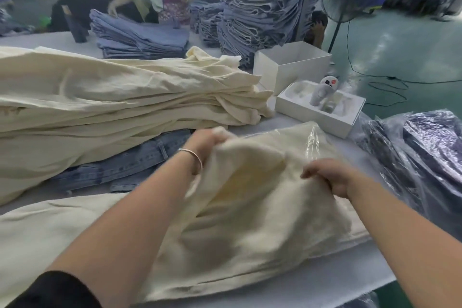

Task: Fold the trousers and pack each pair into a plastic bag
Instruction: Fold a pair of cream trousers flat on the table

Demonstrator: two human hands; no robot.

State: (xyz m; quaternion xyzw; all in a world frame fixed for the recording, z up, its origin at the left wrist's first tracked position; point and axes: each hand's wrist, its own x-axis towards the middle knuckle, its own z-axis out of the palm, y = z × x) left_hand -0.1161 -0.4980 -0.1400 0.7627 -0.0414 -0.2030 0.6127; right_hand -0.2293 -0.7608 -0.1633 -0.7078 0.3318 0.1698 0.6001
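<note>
1. Cream trouser stack (120, 97) sits well left of and beyond the left fingers, with blue jeans (130, 162) under its near edge.
2. Left hand (207, 142): fingers curled, gripping the far edge of the folded cream trousers (250, 220); bracelet (193, 155) on the wrist.
3. Right hand (327, 175): fingers curled, pinching the same cloth on its right side.
4. Clear plastic bag (313, 142) lies just beyond the right fingers, touching the trousers.
5. White box (322, 117) further out; bagged dark trousers (425, 157) right of the right fingers.

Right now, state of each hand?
Left hand: closed, gripping the far edge of the cream trousers.
Right hand: closed, gripping the same trousers on the side next to the plastic bag.
</note>
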